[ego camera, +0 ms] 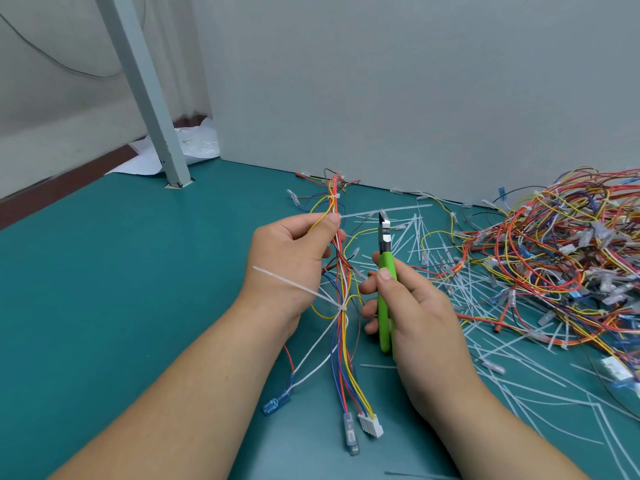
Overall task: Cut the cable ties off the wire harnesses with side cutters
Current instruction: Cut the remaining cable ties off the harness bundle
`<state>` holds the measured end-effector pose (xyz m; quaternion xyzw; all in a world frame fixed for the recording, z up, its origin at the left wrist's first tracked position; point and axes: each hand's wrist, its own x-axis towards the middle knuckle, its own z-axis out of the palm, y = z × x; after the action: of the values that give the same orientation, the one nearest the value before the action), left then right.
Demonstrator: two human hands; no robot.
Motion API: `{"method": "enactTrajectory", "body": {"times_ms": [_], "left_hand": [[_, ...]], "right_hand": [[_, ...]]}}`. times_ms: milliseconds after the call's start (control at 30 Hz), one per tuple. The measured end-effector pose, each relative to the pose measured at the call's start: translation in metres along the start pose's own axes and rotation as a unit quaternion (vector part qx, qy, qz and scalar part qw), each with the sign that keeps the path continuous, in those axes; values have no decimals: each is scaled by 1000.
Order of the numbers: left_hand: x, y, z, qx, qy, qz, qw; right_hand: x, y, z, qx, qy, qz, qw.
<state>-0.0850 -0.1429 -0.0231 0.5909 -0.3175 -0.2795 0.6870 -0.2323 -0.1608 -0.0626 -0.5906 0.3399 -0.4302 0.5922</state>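
My left hand [294, 251] grips a wire harness [341, 344] of red, yellow, blue and white wires, holding it up above the table. A white cable tie [294, 285] binds the harness below that hand, its tail sticking out to the left over my wrist. Another tie [381, 212] sits at my left thumb, its tail pointing right. A third tie [334, 196] is higher up. My right hand [408, 306] holds green-handled side cutters [385, 271], jaws up and just right of the harness, tip near the upper tie's tail.
A big tangle of harnesses [554, 251] lies at the right on the teal table [138, 271]. Cut tie pieces [485, 341] litter the table between it and my hands. A grey wall [415, 98] stands behind, a metal post [149, 98] at the back left.
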Motion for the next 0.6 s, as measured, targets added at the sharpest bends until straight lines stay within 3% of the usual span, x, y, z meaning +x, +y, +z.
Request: {"method": "enactTrajectory", "body": {"times_ms": [600], "left_hand": [[-3,0,1,7,-31,-22,999]], "right_hand": [[-6,-5,4,-86,-69,-71,991]]}}
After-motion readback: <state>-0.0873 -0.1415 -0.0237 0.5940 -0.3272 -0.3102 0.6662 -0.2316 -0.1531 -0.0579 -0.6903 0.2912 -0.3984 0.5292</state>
